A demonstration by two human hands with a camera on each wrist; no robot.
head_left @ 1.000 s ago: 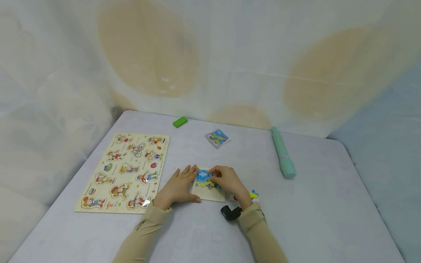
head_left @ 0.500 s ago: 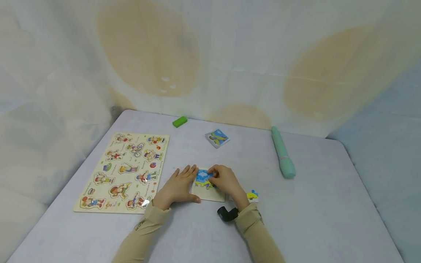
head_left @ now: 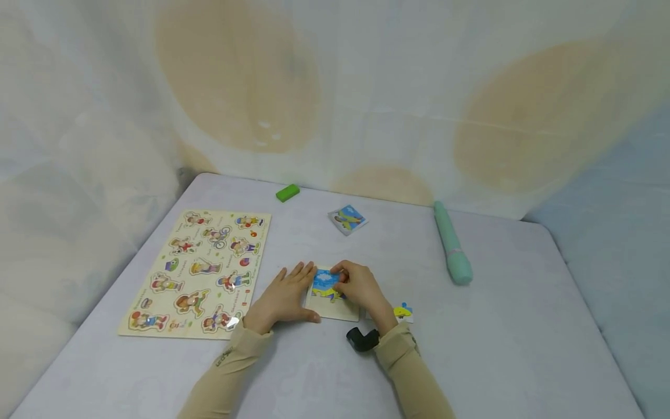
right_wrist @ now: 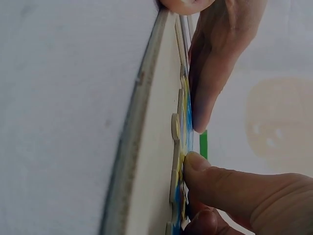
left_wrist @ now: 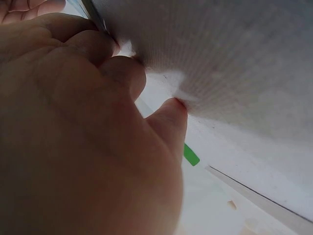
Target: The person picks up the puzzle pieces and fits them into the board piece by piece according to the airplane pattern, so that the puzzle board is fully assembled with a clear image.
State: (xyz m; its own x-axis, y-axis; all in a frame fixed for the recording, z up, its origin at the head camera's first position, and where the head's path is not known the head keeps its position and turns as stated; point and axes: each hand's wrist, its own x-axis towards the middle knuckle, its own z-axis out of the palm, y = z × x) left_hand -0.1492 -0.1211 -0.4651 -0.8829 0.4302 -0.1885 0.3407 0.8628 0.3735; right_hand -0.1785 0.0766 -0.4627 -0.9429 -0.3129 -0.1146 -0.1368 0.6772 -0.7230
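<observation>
A small wooden jigsaw board [head_left: 335,312] lies in front of me, its far part filled with blue and yellow pieces [head_left: 324,279]. My left hand [head_left: 282,299] rests with straight, spread fingers along the board's left edge, thumb near its near left corner. At the right side of the picture, my right hand [head_left: 361,289] pinches a jigsaw piece [right_wrist: 175,183] between thumb and curled fingers, low over the board. The right wrist view shows the board edge-on, with the thumb right at the piece. A loose yellow piece [head_left: 403,313] lies beside my right wrist.
A large peg puzzle board [head_left: 196,276] with sports figures lies at the left. Farther back are a green block [head_left: 288,192] and a small picture card [head_left: 348,219]. A mint-green stick-like object [head_left: 453,244] lies to the right. A black object [head_left: 362,340] sits by my right wrist.
My right wrist has shifted slightly left, hiding more of the loose pieces beside it, while its fingers stay at the same side of the board. The left hand has stayed in place.
</observation>
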